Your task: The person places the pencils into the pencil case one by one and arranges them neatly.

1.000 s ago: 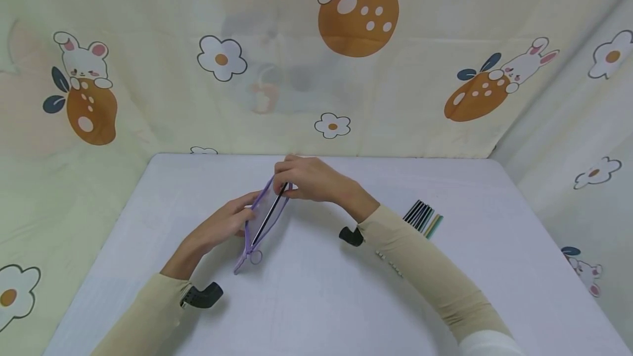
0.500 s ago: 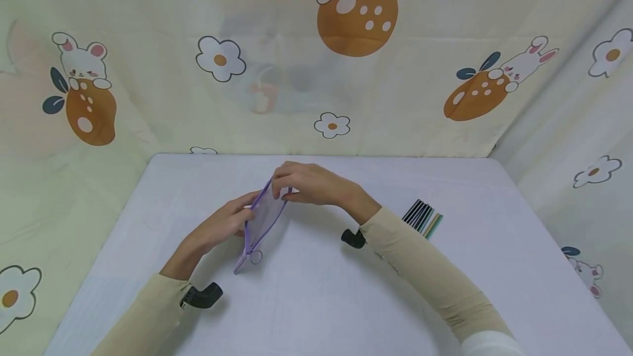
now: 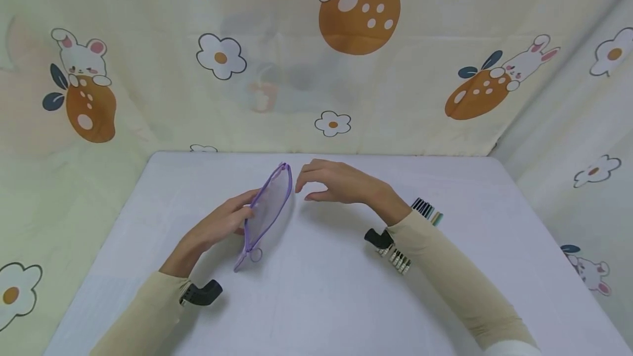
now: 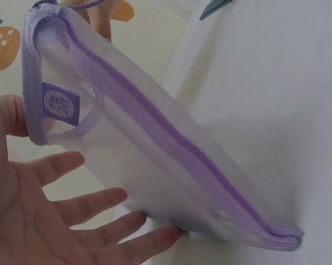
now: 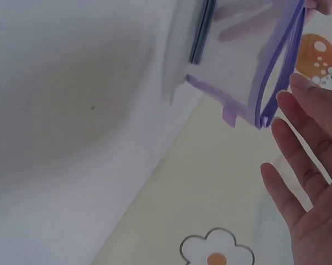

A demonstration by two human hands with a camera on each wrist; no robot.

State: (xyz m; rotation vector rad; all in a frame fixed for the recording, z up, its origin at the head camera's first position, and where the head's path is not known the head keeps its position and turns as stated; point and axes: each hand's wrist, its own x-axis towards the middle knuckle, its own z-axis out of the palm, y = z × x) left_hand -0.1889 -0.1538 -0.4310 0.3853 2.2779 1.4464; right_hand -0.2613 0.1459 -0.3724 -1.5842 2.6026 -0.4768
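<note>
My left hand (image 3: 222, 221) holds up a purple-edged mesh zip pouch (image 3: 269, 205) at the middle of the table, its thumb at the near rim. The pouch's zipped mouth stands open, a purple loop hanging at its near end. In the left wrist view the fingers (image 4: 99, 204) lie spread along the mesh, and a purple label (image 4: 61, 104) sits inside. Through the mesh in the right wrist view, a dark pen (image 5: 203, 32) shows low in the pouch. My right hand (image 3: 341, 181) hovers just right of the pouch's far end, fingers loosely bent, holding nothing.
A row of pens (image 3: 426, 210) lies on the white table (image 3: 316, 301) at the right, partly covered by the right sleeve (image 3: 445, 268). Their near ends show below the forearm. A patterned curtain (image 3: 277, 92) hangs behind the table.
The black pen in my right hand went down into the pouch and out of the head view. My right hand then drew away to the right. My left hand kept its hold.
</note>
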